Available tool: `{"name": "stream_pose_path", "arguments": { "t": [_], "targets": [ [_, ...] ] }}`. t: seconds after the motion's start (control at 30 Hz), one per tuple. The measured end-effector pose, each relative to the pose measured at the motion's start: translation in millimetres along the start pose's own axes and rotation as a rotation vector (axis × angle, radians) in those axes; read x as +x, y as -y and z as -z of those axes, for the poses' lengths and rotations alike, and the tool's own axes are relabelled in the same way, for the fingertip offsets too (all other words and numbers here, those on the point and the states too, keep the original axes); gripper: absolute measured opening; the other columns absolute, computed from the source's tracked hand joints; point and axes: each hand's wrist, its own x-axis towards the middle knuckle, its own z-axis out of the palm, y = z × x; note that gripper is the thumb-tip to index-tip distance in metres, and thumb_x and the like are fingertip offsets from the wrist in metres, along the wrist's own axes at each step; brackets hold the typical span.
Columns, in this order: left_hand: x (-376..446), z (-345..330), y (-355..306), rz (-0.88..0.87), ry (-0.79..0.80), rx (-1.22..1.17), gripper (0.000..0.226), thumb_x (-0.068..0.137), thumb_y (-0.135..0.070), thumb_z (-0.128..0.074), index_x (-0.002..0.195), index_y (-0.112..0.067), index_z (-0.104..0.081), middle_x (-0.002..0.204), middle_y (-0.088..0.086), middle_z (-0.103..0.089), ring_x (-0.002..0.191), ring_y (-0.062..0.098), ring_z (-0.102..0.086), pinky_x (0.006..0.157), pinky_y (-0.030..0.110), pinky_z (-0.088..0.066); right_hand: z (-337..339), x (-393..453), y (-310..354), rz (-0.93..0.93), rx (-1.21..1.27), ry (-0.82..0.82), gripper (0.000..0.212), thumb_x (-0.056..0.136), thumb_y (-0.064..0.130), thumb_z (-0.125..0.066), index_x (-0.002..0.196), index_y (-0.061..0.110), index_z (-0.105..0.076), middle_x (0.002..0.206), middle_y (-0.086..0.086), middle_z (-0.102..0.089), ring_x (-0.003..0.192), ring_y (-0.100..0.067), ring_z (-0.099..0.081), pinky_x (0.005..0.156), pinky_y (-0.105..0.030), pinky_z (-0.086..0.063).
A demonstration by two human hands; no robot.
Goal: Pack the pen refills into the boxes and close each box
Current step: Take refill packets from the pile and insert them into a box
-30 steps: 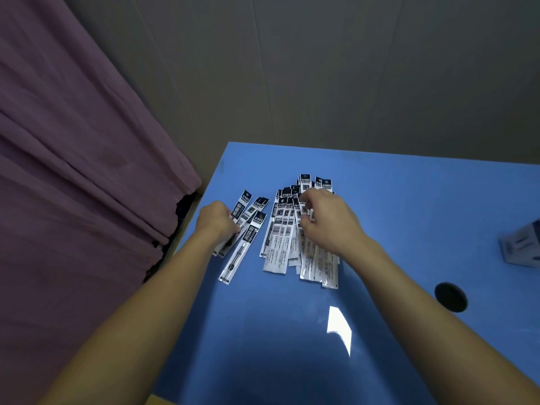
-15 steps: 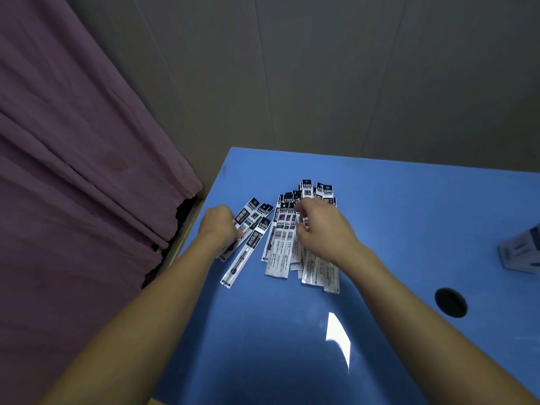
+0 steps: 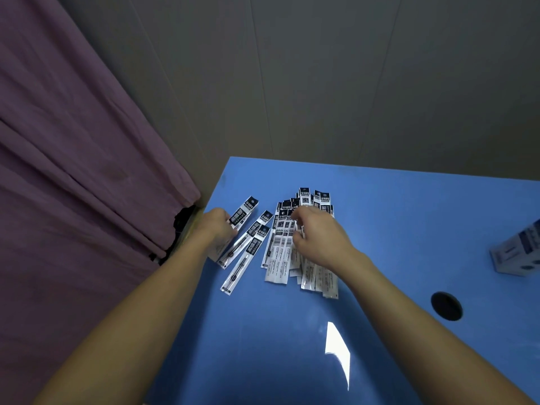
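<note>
Several pen refills in clear sleeves with black-and-white labels lie in a pile (image 3: pixel 280 258) on the blue table (image 3: pixel 380 217). Three more refills (image 3: pixel 251 244) lie fanned out to the pile's left. My left hand (image 3: pixel 217 226) grips the upper part of the leftmost refill (image 3: pixel 244 213) near the table's left edge. My right hand (image 3: pixel 317 239) lies over the pile with fingers curled, pinching the top ends of refills there. A white and blue box (image 3: pixel 520 252) stands at the far right edge of the view, partly cut off.
A round black hole (image 3: pixel 446 306) sits in the table at the right. A purple curtain (image 3: pixel 73 171) hangs along the table's left side. A grey wall (image 3: pixel 321 83) rises behind the table. A bright light reflection marks the near tabletop.
My left hand has drawn slightly left with its refill. My right hand's fingers have shifted over the top of the pile. The camera tilted up a little.
</note>
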Motion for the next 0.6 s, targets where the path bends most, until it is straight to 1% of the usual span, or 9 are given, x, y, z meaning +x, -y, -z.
{"name": "stream_pose_path", "arguments": {
  "t": [0.03, 0.07, 0.1, 0.13, 0.2, 0.23, 0.3, 0.4, 0.6],
  "targets": [
    [-0.2, 1.5, 1.8, 0.008, 0.029, -0.038, 0.02, 0.088, -0.017, -0.073, 0.099, -0.015, -0.056, 0.101, 0.006, -0.057, 0.091, 0.025, -0.056, 0.08, 0.032, -0.047, -1.1, 0.1, 1.2, -0.001, -0.007, 0.015, 0.036, 0.093, 0.02, -0.054, 0.129, 0.018, -0.053, 0.121, 0.001, -0.058, 0.109, -0.021, -0.057, 0.087, -0.04, -0.053],
    [-0.9, 2.9, 3.0, 0.033, 0.061, -0.062, 0.033, 0.087, -0.019, -0.076, 0.115, -0.014, -0.058, 0.114, 0.007, -0.058, 0.103, 0.027, -0.058, 0.086, 0.034, -0.049, -2.6, 0.2, 2.5, -0.003, -0.01, 0.032, 0.036, 0.092, 0.02, -0.054, 0.129, 0.018, -0.054, 0.121, 0.0, -0.058, 0.108, -0.021, -0.058, 0.086, -0.04, -0.053],
    [-1.4, 3.1, 4.4, 0.057, 0.09, -0.083, 0.043, 0.086, -0.02, -0.078, 0.122, -0.01, -0.057, 0.121, 0.008, -0.058, 0.109, 0.028, -0.059, 0.088, 0.036, -0.05, -4.3, 0.1, 3.5, -0.002, -0.01, 0.048, 0.037, 0.092, 0.019, -0.054, 0.128, 0.017, -0.054, 0.121, 0.0, -0.058, 0.107, -0.021, -0.058, 0.086, -0.04, -0.054],
    [-2.0, 3.9, 5.9, 0.064, 0.1, -0.091, 0.039, 0.084, -0.02, -0.08, 0.116, -0.007, -0.06, 0.117, 0.009, -0.061, 0.105, 0.028, -0.061, 0.085, 0.036, -0.05, -6.1, -0.2, 4.2, 0.0, -0.008, 0.062, 0.036, 0.091, 0.018, -0.055, 0.128, 0.017, -0.054, 0.12, -0.001, -0.059, 0.105, -0.021, -0.059, 0.086, -0.04, -0.054],
    [-1.6, 4.3, 10.2, 0.073, 0.099, -0.113, 0.022, 0.083, -0.014, -0.08, 0.08, -0.006, -0.06, 0.086, 0.011, -0.066, 0.079, 0.025, -0.062, 0.073, 0.034, -0.049, -8.5, -0.3, 5.0, 0.007, -0.006, 0.079, 0.034, 0.091, 0.018, -0.056, 0.125, 0.016, -0.055, 0.119, -0.001, -0.059, 0.103, -0.02, -0.059, 0.085, -0.04, -0.055],
    [-0.1, 4.3, 12.0, 0.082, 0.1, -0.131, 0.027, 0.084, -0.009, -0.077, 0.067, -0.006, -0.056, 0.071, 0.011, -0.064, 0.066, 0.022, -0.06, 0.069, 0.032, -0.049, -9.2, -0.1, 5.3, 0.012, -0.005, 0.083, 0.033, 0.09, 0.018, -0.057, 0.123, 0.016, -0.056, 0.118, -0.001, -0.059, 0.102, -0.02, -0.059, 0.085, -0.04, -0.055],
    [-3.6, 7.1, 13.0, 0.08, 0.129, -0.165, 0.036, 0.086, -0.001, -0.068, 0.053, -0.004, -0.055, 0.054, 0.014, -0.059, 0.048, 0.019, -0.055, 0.065, 0.028, -0.047, -10.3, -0.2, 5.8, 0.019, -0.003, 0.087, 0.031, 0.09, 0.018, -0.057, 0.121, 0.016, -0.057, 0.116, -0.001, -0.059, 0.102, -0.02, -0.059, 0.084, -0.04, -0.055],
    [-7.7, 12.6, 16.5, 0.09, 0.132, -0.178, 0.041, 0.085, -0.002, -0.067, 0.047, -0.008, -0.051, 0.049, 0.011, -0.052, 0.049, 0.021, -0.05, 0.058, 0.028, -0.042, -10.3, -1.2, 8.7, 0.023, -0.013, 0.103, 0.028, 0.091, 0.018, -0.055, 0.118, 0.014, -0.057, 0.112, -0.001, -0.058, 0.098, -0.021, -0.058, 0.082, -0.04, -0.054],
    [-18.5, 21.5, 23.7, 0.036, 0.11, -0.275, 0.033, 0.082, -0.002, -0.072, 0.063, -0.012, -0.048, 0.061, 0.005, -0.045, 0.059, 0.019, -0.046, 0.066, 0.029, -0.039, -7.2, -6.6, 19.2, -0.001, -0.072, 0.142, 0.02, 0.09, 0.017, -0.054, 0.11, 0.014, -0.057, 0.108, -0.003, -0.058, 0.094, -0.023, -0.057, 0.08, -0.04, -0.055]
  ]
}}
